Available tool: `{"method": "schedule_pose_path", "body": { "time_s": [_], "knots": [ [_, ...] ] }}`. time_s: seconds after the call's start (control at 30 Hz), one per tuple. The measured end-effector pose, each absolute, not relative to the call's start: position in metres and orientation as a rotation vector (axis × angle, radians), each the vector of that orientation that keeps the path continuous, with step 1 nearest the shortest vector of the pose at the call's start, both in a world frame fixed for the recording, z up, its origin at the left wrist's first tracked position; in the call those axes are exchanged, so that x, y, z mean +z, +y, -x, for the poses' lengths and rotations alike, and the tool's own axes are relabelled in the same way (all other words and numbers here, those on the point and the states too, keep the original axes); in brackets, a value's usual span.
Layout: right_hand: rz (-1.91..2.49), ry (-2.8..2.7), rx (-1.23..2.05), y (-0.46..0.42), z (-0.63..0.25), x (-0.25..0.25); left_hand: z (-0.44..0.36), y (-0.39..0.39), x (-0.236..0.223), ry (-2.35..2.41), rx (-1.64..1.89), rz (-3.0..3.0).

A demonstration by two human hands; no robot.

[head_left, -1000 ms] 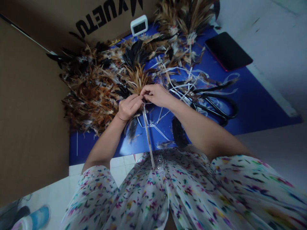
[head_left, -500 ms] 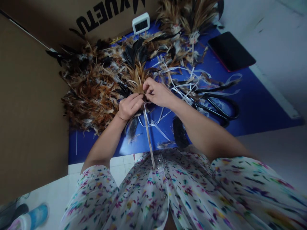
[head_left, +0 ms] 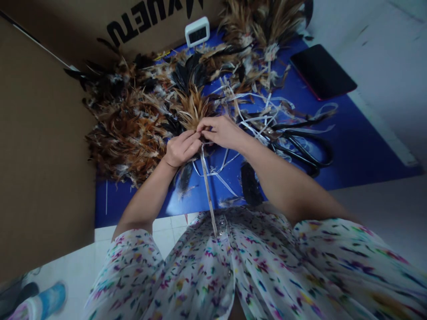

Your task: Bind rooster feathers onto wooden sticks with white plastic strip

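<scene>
Gripping with pinched fingers, in the head view, the left hand (head_left: 183, 149) clasps the base of the feather bundle (head_left: 193, 109), where it meets a thin stick (head_left: 209, 195). Fingertips of the right hand (head_left: 222, 131) meet the left ones there; whether that grip is closed on anything, I cannot tell, since the fingers hide it. Brown and black plumes fan out beyond both hands, above the blue desk (head_left: 360, 146), while the stick slants down to the patterned garment (head_left: 240, 258). Left of the bundle spreads a heap of loose feathers (head_left: 126, 133). To its right lie tangled white strips (head_left: 248, 122), black-handled scissors (head_left: 300, 153) and, farther up, a dark tablet (head_left: 323, 71). A white clock (head_left: 197, 32) stands near the cardboard box (head_left: 160, 29).
</scene>
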State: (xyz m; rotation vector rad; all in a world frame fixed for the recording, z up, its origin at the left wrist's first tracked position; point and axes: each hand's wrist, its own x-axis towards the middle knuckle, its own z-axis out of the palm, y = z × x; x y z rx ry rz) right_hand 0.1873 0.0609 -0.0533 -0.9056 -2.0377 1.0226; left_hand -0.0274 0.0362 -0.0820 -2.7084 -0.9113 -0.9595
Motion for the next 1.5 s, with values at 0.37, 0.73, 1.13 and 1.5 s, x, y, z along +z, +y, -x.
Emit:
{"method": "schedule_pose_path", "body": {
  "time_s": [0.37,0.73,1.13,1.5],
  "knots": [
    [1.062,-2.108,1.008,0.056,-0.188,-0.043,0.027,0.037,-0.089,-0.921,-0.972,2.638],
    [1.29,-1.985,1.07,0.059,-0.186,-0.048,0.021,0.034,-0.081,-0.868,-0.891,2.526],
    [0.916,-2.035,0.723,0.05,-0.183,-0.04,0.017,0.032,-0.069,-0.625,-0.921,2.414],
    [0.936,-2.16,0.826,0.059,-0.183,-0.05,0.01,0.033,-0.064,-0.54,-0.957,2.34]
  ]
}}
